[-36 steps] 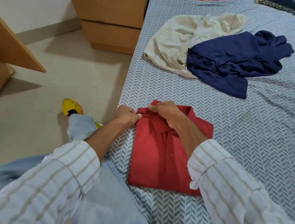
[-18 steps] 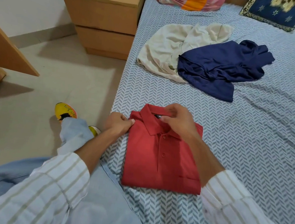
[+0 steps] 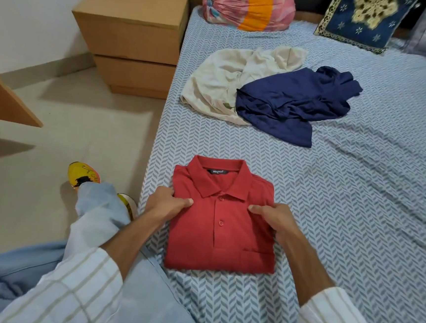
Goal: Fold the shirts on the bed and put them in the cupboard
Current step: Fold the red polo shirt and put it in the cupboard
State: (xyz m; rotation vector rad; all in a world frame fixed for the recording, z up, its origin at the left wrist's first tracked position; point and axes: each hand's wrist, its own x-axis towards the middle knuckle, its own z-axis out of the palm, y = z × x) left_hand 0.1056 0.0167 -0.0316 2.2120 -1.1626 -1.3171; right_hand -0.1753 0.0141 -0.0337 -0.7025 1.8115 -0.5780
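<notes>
A red polo shirt [image 3: 220,229], folded into a neat rectangle with its collar up, lies on the bed [image 3: 358,199] near its left edge. My left hand [image 3: 165,203] grips the shirt's left side, thumb on top. My right hand [image 3: 272,216] grips the right side the same way. Farther up the bed a cream shirt [image 3: 221,84] lies crumpled, and a navy blue shirt [image 3: 289,103] lies crumpled partly over it.
A wooden two-drawer bedside chest [image 3: 132,38] stands left of the bed. A wooden panel edge [image 3: 3,99] juts in at far left. A colourful bundle [image 3: 248,7] and a blue embroidered cushion [image 3: 363,17] sit at the bed's head. My leg and yellow shoe [image 3: 83,175] are over the floor.
Both hands moved from the collar down to the shirt's two sides and took hold there. The view lifted, showing more of the bed's head.
</notes>
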